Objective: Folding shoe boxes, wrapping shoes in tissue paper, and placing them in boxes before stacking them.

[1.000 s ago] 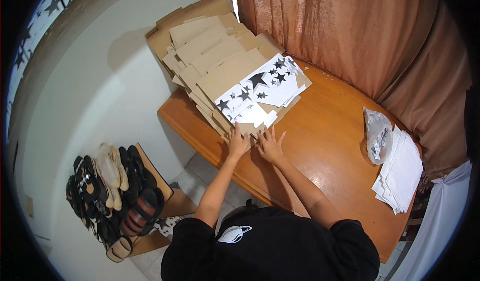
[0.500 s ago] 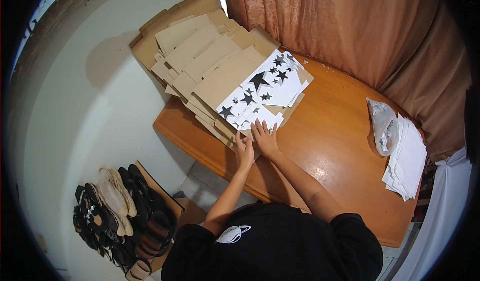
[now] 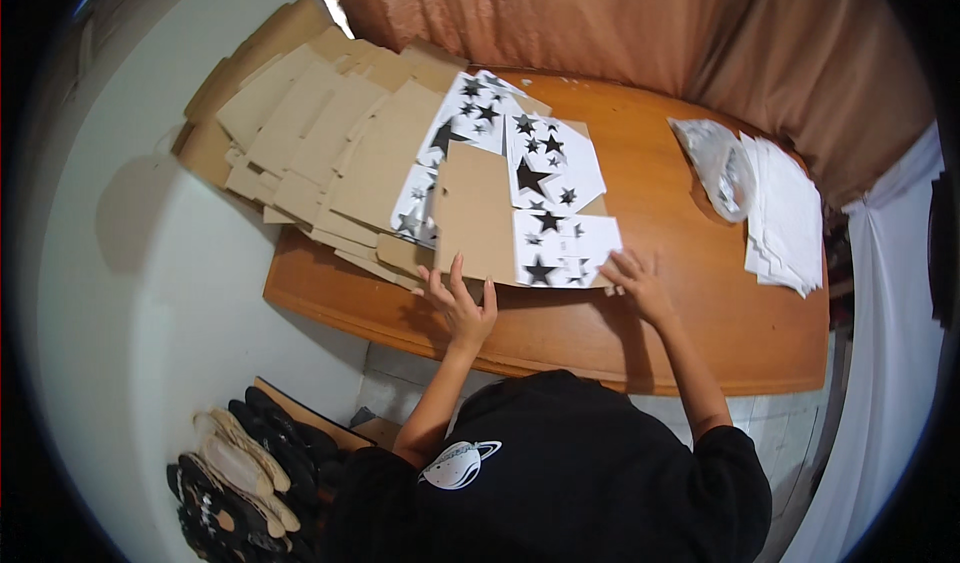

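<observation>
A flat cardboard sheet [image 3: 475,213] is tilted up from the stack's near right side. White paper printed with black stars [image 3: 565,248] covers its right part, and its left part is bare brown. At the lower left corner my left hand [image 3: 462,308] has its fingers spread, the tips against the edge. My right hand [image 3: 642,285] is closed on the lower right corner, thumb and fingers at the edge. Behind lies another star-printed sheet [image 3: 405,203] on the stack of brown cardboard pieces [image 3: 310,143].
The wooden table [image 3: 660,333] has a clear plastic bag [image 3: 715,168] at its right, next to a pile of white paper sheets [image 3: 785,218]. Brown curtains [image 3: 600,23] hang behind. Several shoes [image 3: 245,463] sit at the lower left, by the wall.
A star-printed cardboard sheet has come off the stack toward the right and is raised. My hands have moved apart, the right one out to the sheet's right corner. The view has turned.
</observation>
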A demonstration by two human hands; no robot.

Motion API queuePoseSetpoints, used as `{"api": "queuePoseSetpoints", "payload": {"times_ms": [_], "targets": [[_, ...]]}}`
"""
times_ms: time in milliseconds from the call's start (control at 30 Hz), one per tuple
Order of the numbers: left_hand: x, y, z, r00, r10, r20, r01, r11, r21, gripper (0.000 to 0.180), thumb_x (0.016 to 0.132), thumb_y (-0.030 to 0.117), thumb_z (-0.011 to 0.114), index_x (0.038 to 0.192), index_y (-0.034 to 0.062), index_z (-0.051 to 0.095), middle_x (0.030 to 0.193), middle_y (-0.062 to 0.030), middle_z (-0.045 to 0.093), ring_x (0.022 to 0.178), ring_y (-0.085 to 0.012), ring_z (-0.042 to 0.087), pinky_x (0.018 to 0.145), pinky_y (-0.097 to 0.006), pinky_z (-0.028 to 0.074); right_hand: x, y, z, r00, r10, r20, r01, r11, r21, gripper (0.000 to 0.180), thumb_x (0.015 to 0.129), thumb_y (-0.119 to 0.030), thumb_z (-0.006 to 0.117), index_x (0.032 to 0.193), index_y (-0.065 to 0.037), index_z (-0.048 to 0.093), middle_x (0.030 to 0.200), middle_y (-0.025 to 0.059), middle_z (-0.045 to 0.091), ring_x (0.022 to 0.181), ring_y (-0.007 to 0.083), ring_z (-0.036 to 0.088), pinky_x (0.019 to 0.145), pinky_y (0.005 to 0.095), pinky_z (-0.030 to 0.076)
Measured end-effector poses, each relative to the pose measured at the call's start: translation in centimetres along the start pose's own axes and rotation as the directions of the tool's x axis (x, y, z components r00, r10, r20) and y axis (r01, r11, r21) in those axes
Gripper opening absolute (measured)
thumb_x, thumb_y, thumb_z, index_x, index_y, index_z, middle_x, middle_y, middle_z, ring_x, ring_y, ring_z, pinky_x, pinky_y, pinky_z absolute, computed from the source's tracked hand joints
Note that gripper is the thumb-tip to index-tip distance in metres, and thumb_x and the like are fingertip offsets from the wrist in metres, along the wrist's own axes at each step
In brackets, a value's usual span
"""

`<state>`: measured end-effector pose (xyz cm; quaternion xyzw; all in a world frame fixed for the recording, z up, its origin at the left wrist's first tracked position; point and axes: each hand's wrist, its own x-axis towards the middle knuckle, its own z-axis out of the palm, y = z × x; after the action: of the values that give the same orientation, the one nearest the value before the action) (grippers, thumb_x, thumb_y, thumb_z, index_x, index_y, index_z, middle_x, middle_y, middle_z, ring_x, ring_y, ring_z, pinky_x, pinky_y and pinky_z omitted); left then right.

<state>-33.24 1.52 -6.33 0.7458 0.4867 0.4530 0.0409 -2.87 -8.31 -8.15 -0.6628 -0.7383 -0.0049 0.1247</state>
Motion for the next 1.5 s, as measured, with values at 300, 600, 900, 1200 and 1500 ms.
{"api": "queuePoseSetpoints", "payload": {"times_ms": [300,600,900,1200,1500], "targets": [[-2.6,3.0,3.8,0.897,0.13,0.423,-0.076,0.987,-0.143,0.058,0.083,0.028,0.053,0.134,0.0078,0.032,0.139,-0.0195,0.019,0.13,-0.0463,0.007,0.096,-0.067,-0.002,-3.5,-1.7,4.3,0.827,0.53,-0.188,-0.432,0.813,0.391,0.047,0.08,-0.023,0.056,0.124,-0.011,0.046,0.135,0.0227,0.033,0.125,0.0469,0.026,0.096,0.0648,0.02],[-5.3,2.7,11.2,0.676,0.261,0.689,-0.291,0.954,-0.076,0.06,0.087,0.037,0.043,0.138,0.0098,0.027,0.145,-0.0183,0.012,0.134,-0.0328,0.012,0.099,-0.064,-0.001,4.2,-4.4,5.8,0.676,0.734,0.059,-0.736,0.677,0.009,0.083,0.075,-0.052,0.059,0.137,-0.009,0.024,0.141,0.0245,0.017,0.126,0.0514,0.017,0.085,0.075,0.021],[-6.5,3.2,11.7,0.757,0.196,0.623,-0.235,0.972,-0.021,0.061,0.087,0.041,0.04,0.139,0.0128,0.026,0.146,-0.0177,0.013,0.135,-0.0304,0.013,0.104,-0.057,0.006,4.8,-4.0,9.0,0.806,0.59,-0.035,-0.575,0.769,-0.277,0.057,0.082,-0.019,0.049,0.135,-0.012,0.03,0.138,0.0235,0.025,0.113,0.057,0.034,0.071,0.0748,0.034],[-6.6,5.8,11.8,0.76,0.058,0.647,-0.122,0.991,0.056,0.066,0.086,0.042,0.041,0.14,0.0096,0.021,0.144,-0.0237,0.009,0.134,-0.0347,0.011,0.101,-0.061,0.004,4.1,-4.4,4.5,0.77,0.636,-0.045,-0.638,0.769,-0.037,0.06,0.084,-0.012,0.046,0.138,-0.008,0.02,0.143,0.0226,0.015,0.117,0.0528,0.035,0.075,0.0722,0.036],[-1.6,9.1,15.8,0.692,-0.218,0.688,0.128,0.975,0.179,0.095,0.082,0.05,0.047,0.136,-0.0084,-0.005,0.143,-0.028,-0.007,0.135,-0.0359,-0.008,0.1,-0.063,-0.001,-5.2,-1.3,1.4,0.749,0.533,-0.393,-0.308,0.806,0.506,0.085,0.061,0.02,0.042,0.138,-0.009,0.021,0.145,0.021,0.013,0.133,0.0388,0.015,0.107,0.0423,0.017]]}}
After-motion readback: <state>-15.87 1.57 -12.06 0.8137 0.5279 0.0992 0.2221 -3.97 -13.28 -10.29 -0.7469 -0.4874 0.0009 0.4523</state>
